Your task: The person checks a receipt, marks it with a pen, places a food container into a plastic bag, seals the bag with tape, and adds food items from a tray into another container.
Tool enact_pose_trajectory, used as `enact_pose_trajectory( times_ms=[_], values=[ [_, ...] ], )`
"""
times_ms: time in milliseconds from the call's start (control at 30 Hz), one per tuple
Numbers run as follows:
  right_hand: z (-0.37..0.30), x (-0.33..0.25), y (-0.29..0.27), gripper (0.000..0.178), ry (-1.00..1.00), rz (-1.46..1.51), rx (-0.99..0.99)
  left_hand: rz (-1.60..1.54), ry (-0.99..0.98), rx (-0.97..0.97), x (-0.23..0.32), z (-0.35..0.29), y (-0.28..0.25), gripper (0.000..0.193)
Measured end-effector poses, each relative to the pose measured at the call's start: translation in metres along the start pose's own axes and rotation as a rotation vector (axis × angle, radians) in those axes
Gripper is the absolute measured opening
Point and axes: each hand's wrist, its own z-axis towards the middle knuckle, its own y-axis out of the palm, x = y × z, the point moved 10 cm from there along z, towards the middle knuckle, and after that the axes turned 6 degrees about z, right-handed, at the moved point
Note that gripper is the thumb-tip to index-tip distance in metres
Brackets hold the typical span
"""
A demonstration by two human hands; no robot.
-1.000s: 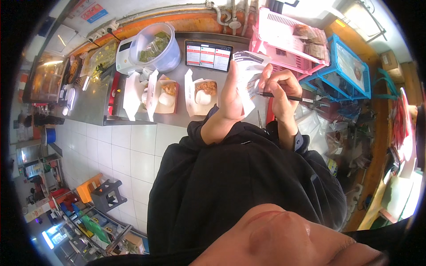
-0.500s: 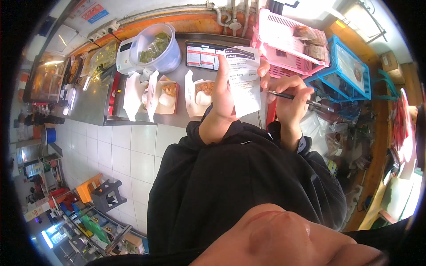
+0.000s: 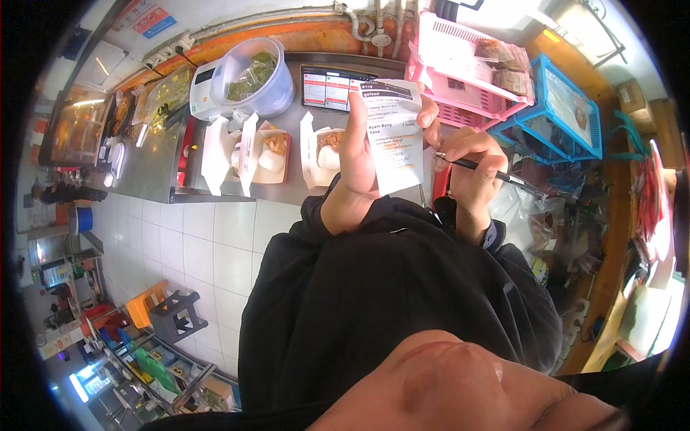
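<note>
A white printed receipt [image 3: 394,136] is held up over the counter by my left hand [image 3: 353,154], its thumb along the left edge and fingertips showing at the right edge. Some handwriting shows on the lower part of the slip. My right hand [image 3: 474,169] grips a dark pen [image 3: 496,172], whose tip points left toward the receipt, a little apart from it. Left of my left hand, an open food box [image 3: 329,151] holds white rice and brown fried pieces. Another open box [image 3: 272,159] with similar food stands further left, beside a further open carton [image 3: 218,158].
A tablet [image 3: 327,90] lies behind the receipt. Left of it are a clear tub [image 3: 269,82] with green packets and a white scale [image 3: 207,90]. Pink baskets [image 3: 460,79] and a blue basket [image 3: 568,118] stand at the right. Stools [image 3: 176,316] sit on the tiled floor.
The receipt has shifted slightly down and turned a little. My right hand with the pen has moved very slightly; both hands keep their hold.
</note>
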Motion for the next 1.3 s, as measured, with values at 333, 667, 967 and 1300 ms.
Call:
enact_pose_trajectory(
  times_ms=[333,667,967,1300],
  values=[
    [0.0012,-0.0032,0.0028,0.055,-0.016,0.011,-0.012,-0.009,-0.010,0.017,-0.0016,-0.0004,0.0016,0.061],
    [0.0009,-0.0011,0.0047,0.054,-0.011,0.028,-0.033,-0.012,0.002,0.018,0.0004,-0.0004,0.0038,0.060],
    [0.0018,-0.0008,0.0058,0.055,-0.007,0.009,-0.045,-0.009,-0.005,0.016,0.0000,-0.0008,0.0027,0.061],
    [0.0012,-0.0023,0.0053,0.053,-0.030,0.000,-0.044,-0.022,-0.018,-0.002,-0.0030,-0.0010,0.0014,0.061]
  ],
)
